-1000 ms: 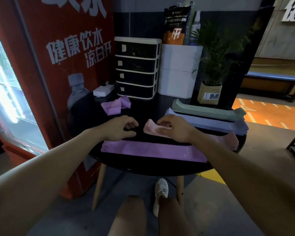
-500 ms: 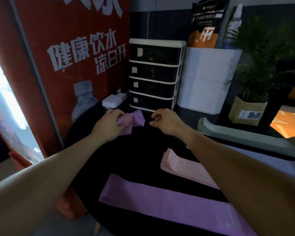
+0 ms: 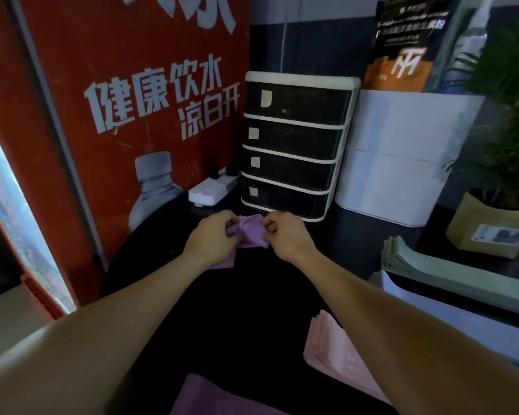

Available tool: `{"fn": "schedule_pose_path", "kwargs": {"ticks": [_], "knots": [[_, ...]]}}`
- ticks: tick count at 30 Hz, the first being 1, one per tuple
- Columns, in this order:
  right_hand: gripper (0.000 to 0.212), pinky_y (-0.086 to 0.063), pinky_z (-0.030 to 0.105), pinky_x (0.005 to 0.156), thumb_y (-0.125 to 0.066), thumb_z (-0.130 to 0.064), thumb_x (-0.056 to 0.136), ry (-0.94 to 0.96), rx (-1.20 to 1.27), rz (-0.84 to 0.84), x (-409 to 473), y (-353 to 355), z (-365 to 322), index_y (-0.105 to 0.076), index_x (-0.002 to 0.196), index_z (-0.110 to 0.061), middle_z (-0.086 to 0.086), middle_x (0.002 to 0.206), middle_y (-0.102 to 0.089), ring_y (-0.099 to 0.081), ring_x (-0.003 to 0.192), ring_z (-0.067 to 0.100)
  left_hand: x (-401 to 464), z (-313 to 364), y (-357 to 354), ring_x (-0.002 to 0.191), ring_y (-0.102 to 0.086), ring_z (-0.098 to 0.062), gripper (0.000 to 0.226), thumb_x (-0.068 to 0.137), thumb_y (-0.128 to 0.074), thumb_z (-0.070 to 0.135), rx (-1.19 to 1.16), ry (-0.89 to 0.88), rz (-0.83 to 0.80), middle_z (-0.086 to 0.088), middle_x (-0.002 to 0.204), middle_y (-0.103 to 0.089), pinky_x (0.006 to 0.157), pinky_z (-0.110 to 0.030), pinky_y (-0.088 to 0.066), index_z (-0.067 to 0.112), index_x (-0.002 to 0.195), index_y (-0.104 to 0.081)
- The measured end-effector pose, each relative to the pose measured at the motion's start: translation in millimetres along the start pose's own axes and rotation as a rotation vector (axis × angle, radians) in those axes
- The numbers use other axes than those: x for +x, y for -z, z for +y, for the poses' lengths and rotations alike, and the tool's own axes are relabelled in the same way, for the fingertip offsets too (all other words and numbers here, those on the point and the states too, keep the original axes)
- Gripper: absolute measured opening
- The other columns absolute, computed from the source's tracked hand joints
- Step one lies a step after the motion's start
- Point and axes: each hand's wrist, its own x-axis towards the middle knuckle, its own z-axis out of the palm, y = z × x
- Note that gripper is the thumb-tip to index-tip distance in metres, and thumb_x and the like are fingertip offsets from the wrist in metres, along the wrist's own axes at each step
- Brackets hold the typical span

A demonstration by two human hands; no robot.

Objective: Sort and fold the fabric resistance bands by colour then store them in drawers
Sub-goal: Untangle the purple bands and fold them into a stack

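Note:
A crumpled purple band lies at the far side of the round black table, just before the small drawer unit, whose drawers are all shut. My left hand pinches the band's left part and my right hand pinches its right part. A flat purple band lies at the near edge. A pink band sits beside it, partly under my right forearm. Green bands and lilac-grey bands are stacked at the right.
A white power strip lies left of the drawer unit. A white box stands right of it, with a potted plant further right. A red vending machine borders the table on the left.
I have leaned in over the table. Both hands left the pink band, reached to the far side, and now both pinch the crumpled purple band.

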Motion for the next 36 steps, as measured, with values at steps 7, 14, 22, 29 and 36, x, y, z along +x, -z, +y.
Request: {"fn": "schedule_pose_path", "kwargs": {"ticks": [7,14,22,29,36], "knots": [[0.025,-0.048,0.021,0.072,-0.058,0.004,0.08,0.057,0.075,0.19,-7,33,-8,-0.073,0.093,-0.011,0.008,0.083,-0.07,-0.061,0.075,0.014,-2,10,38,0.061,-0.051,0.0,0.005,0.085,-0.064,0.006,-0.166,-0.08,0.125,0.007,0.07,-0.059,0.059,-0.005,-0.037,0.009,0.088,-0.067],[0.027,-0.054,0.03,0.072,-0.055,0.009,0.077,0.042,0.037,0.308,-34,77,-14,-0.073,0.083,-0.009,0.008,0.076,-0.07,-0.064,0.07,0.018,-12,36,75,0.063,-0.046,-0.004,0.01,0.091,-0.055,0.006,-0.354,0.0,0.246,0.004,0.075,-0.057,0.053,-0.004,-0.036,0.012,0.094,-0.063],[0.021,-0.048,0.027,0.08,-0.055,0.003,0.083,-0.058,0.037,0.447,-62,104,-15,-0.073,0.093,-0.001,0.018,0.093,-0.071,-0.065,0.09,0.03,-33,43,106,0.072,-0.049,-0.018,0.013,0.093,-0.054,0.013,-0.343,0.148,0.332,-0.007,0.082,-0.057,0.061,-0.025,-0.036,0.007,0.09,-0.065],[0.007,-0.055,0.037,0.082,-0.067,-0.001,0.078,-0.334,0.388,0.449,-66,127,-28,-0.067,0.084,0.0,0.015,0.082,-0.069,-0.065,0.087,0.027,-44,36,106,0.05,-0.023,-0.017,0.047,0.091,-0.05,0.005,-0.172,0.252,0.275,-0.003,0.053,-0.024,0.049,-0.029,-0.017,0.014,0.051,-0.028],[0.02,-0.057,0.02,0.059,-0.053,0.005,0.09,-0.256,0.944,0.344,-68,129,-59,-0.055,0.071,0.0,0.015,0.073,-0.06,-0.062,0.065,0.02,-50,67,76,0.085,-0.048,-0.014,0.015,0.09,-0.059,0.022,-0.078,0.05,0.045,-0.001,0.089,-0.051,0.071,-0.026,-0.039,0.007,0.091,-0.058]]}}
